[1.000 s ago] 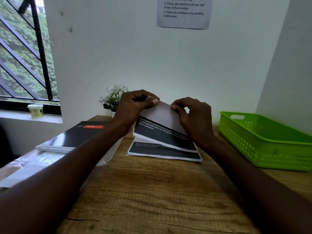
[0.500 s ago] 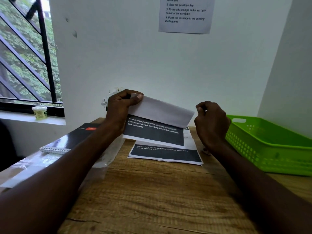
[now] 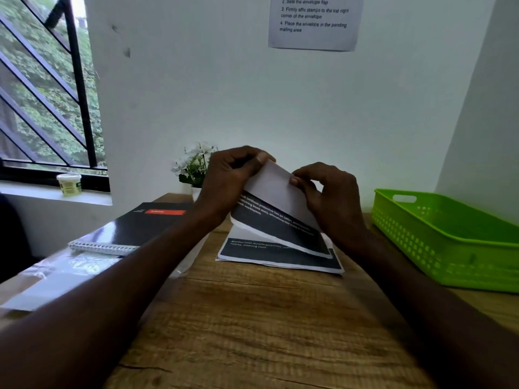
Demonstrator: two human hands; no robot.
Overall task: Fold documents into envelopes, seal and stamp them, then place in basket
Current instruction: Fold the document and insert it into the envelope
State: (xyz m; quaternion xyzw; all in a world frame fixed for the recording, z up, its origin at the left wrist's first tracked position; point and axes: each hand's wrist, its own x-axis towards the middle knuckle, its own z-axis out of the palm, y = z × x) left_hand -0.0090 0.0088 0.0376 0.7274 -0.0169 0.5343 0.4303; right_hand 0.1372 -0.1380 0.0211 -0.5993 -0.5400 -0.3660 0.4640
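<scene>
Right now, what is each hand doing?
Left hand: pinching the top left corner of the folded paper.
Right hand: pinching the paper's top right edge.

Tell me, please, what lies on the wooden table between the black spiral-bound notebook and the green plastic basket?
In the head view, printed documents lie there, beneath the lifted sheet.

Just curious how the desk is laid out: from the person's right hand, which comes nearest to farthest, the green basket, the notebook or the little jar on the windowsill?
From the right hand:
1. Green basket, just to its right on the desk.
2. Notebook, across to the left, past the left hand.
3. Little jar, far left on the windowsill.
</scene>
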